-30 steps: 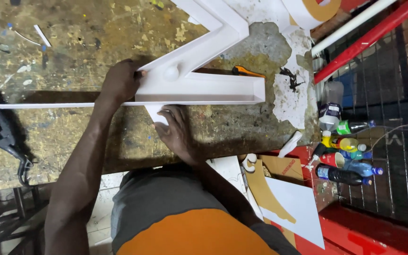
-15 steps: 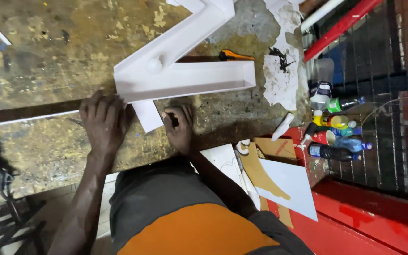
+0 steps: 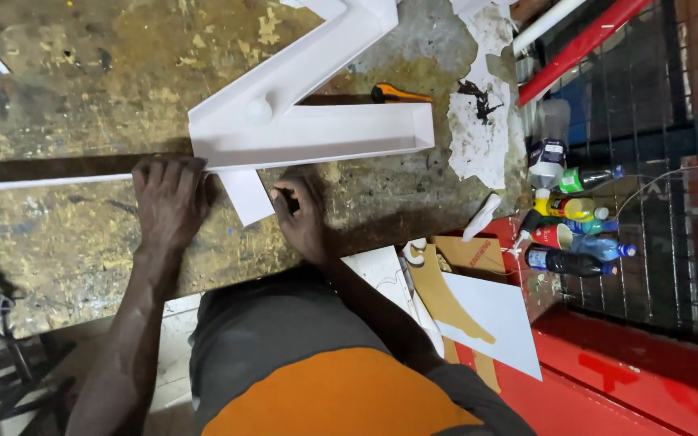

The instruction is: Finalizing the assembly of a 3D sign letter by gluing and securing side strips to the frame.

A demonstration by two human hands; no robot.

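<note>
far: orange knife [image 3: 397,94] | right: bottles [image 3: 575,234], red frame [image 3: 587,40] | near right: white sheet [image 3: 490,323], brown cutout [image 3: 446,303]

**A sign-making workshop**

The place is a workshop. The wooden workbench [image 3: 66,242] is rough and covered with old paint and glue stains. On the workbench lies a large white channel letter [image 3: 309,121]. Right of the workbench stand glue bottles and spray cans [image 3: 571,234], near cut cardboard shapes [image 3: 446,299].
</note>
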